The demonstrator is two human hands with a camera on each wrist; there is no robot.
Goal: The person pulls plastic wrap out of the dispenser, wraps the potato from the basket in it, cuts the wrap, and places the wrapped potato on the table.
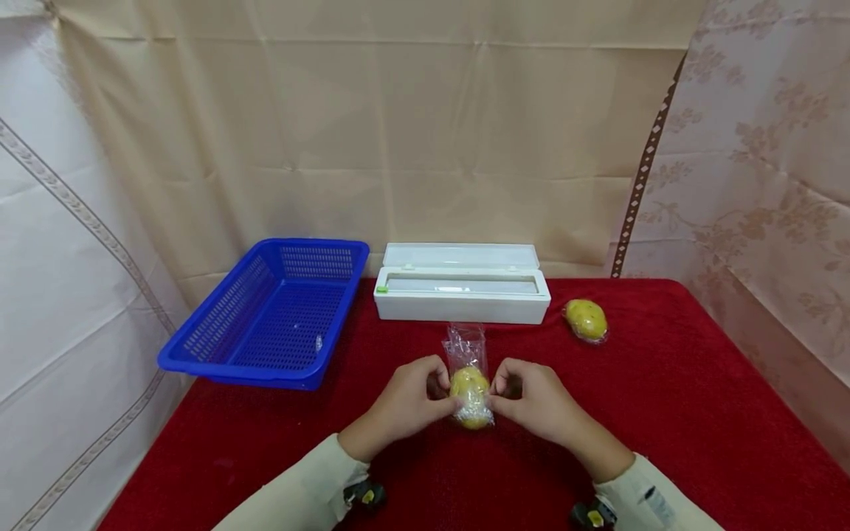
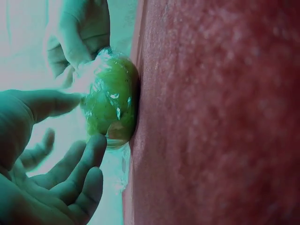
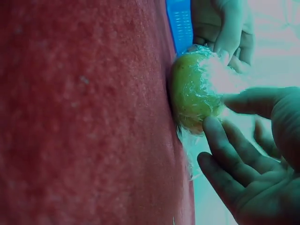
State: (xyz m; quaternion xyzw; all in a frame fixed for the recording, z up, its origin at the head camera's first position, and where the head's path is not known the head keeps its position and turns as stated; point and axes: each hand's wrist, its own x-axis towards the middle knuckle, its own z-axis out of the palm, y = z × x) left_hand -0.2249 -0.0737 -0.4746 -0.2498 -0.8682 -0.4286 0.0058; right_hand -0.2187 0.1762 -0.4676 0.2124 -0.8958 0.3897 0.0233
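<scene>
On the red cloth in front of me lies a yellow potato [image 1: 470, 387] wrapped in clear cling film, and a loose tail of film [image 1: 467, 341] sticks out from its far end. My left hand [image 1: 413, 397] holds its left side, thumb near and fingertips farther back. The right hand [image 1: 536, 398] holds the opposite side in the same way. In the left wrist view, a thumb and a fingertip touch the shiny film on the potato [image 2: 112, 93]. The right wrist view shows the potato [image 3: 190, 89] resting against the cloth between both hands.
Behind the hands stands a white cling film box [image 1: 461, 306] with its lid raised and a roll inside. A blue plastic basket [image 1: 265, 372] is at the left. Another film-wrapped potato [image 1: 586, 319] lies at the right on the red cloth [image 1: 677, 398].
</scene>
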